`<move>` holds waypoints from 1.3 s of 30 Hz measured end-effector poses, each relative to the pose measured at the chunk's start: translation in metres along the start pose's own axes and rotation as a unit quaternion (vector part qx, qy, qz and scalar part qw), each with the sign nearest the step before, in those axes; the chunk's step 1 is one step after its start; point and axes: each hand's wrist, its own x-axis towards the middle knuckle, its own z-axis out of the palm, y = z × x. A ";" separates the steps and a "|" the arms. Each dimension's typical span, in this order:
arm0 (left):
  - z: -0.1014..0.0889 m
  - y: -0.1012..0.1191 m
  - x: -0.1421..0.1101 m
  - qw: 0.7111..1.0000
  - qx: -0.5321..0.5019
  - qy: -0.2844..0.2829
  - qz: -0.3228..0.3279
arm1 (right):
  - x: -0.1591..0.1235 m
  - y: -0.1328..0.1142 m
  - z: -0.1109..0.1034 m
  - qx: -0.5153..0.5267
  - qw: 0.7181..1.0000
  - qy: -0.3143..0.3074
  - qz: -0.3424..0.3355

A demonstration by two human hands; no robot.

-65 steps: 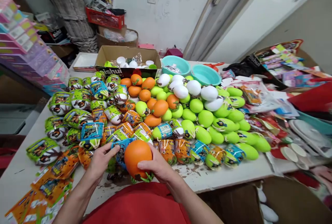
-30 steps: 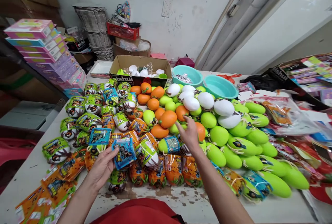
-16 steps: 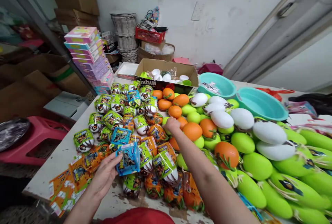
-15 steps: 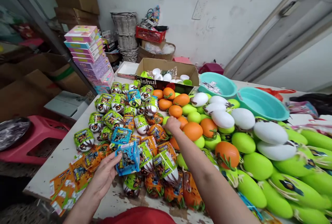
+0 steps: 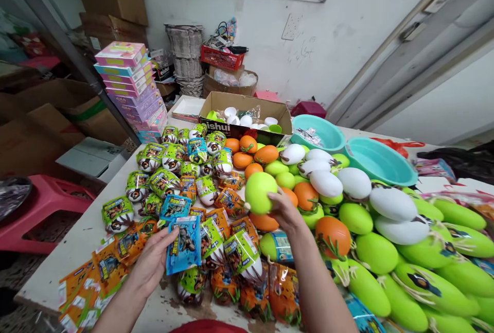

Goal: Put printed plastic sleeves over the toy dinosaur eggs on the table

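Between the thumb and fingers of my left hand (image 5: 156, 253) is a blue printed plastic packet (image 5: 184, 244), held flat above the wrapped eggs. My right hand (image 5: 284, 209) grips a lime-green toy egg (image 5: 261, 192), raised over the pile; part of its far side is hidden by my fingers. Around it lie orange eggs (image 5: 266, 154), white eggs (image 5: 326, 182) and more green eggs (image 5: 376, 252). To the left sit several eggs in printed green wrap (image 5: 118, 213). Flat orange packets (image 5: 106, 266) are spread at the table's front left.
A cardboard box (image 5: 247, 101) with egg halves stands at the back. Beside it are two turquoise basins (image 5: 380, 160), one holding small silvery pieces. Stacked pink and purple boxes (image 5: 133, 91) rise at the back left. A pink stool (image 5: 46, 214) stands left of the table (image 5: 50, 276).
My right hand put an orange egg down on the right of the pile, reached into the middle and lifted a green egg. My left hand keeps the blue packet. The view swung left.
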 end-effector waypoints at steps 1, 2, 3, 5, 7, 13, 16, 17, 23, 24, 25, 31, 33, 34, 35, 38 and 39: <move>0.003 0.001 0.000 1.000 0.007 -0.006 0.005 | -0.018 0.003 -0.005 0.122 0.992 -0.013 -0.004; 0.007 0.001 0.000 1.000 0.015 -0.024 0.011 | -0.036 0.007 -0.008 0.244 0.970 -0.024 -0.001; 0.010 0.001 0.000 0.998 0.021 -0.051 0.016 | -0.053 0.011 -0.008 0.355 0.934 -0.032 0.009; 0.017 0.001 0.000 0.994 0.034 -0.098 0.023 | -0.082 0.016 -0.003 0.487 0.871 -0.047 0.046; 0.023 0.001 -0.001 0.990 0.048 -0.127 0.022 | -0.102 0.016 0.007 0.538 0.837 -0.060 0.086; 0.038 0.012 -0.010 0.982 0.066 -0.172 0.041 | -0.135 -0.003 0.031 0.612 0.761 -0.118 0.182; 0.044 0.022 -0.022 0.974 0.080 -0.208 0.042 | -0.151 -0.010 0.040 0.625 0.726 -0.186 0.221; 0.045 0.025 -0.026 0.972 0.080 -0.218 0.039 | -0.156 -0.012 0.044 0.627 0.717 -0.197 0.231; 0.049 0.033 -0.047 0.954 0.122 -0.273 0.030 | -0.180 -0.018 0.075 0.654 0.672 -0.209 0.279; 0.048 0.034 -0.049 0.950 0.140 -0.277 0.026 | -0.183 -0.017 0.081 0.647 0.664 -0.232 0.294; 0.047 0.035 -0.050 0.948 0.157 -0.277 0.024 | -0.186 -0.015 0.087 0.639 0.655 -0.258 0.310; 0.033 0.037 -0.053 0.925 0.242 -0.294 0.002 | -0.202 -0.003 0.117 0.599 0.690 -0.274 0.301; 0.029 0.035 -0.052 0.920 0.257 -0.294 -0.001 | -0.206 -0.003 0.118 0.594 0.696 -0.280 0.290; 0.027 0.034 -0.052 0.919 0.266 -0.290 0.003 | -0.208 -0.003 0.117 0.596 0.695 -0.288 0.281; 0.026 0.033 -0.051 0.919 0.273 -0.283 0.008 | -0.209 -0.004 0.114 0.599 0.697 -0.292 0.266; 0.023 0.031 -0.047 0.922 0.278 -0.270 0.012 | -0.208 -0.002 0.107 0.581 0.719 -0.295 0.242; 0.022 0.031 -0.046 0.923 0.274 -0.271 0.010 | -0.206 -0.001 0.105 0.570 0.728 -0.292 0.243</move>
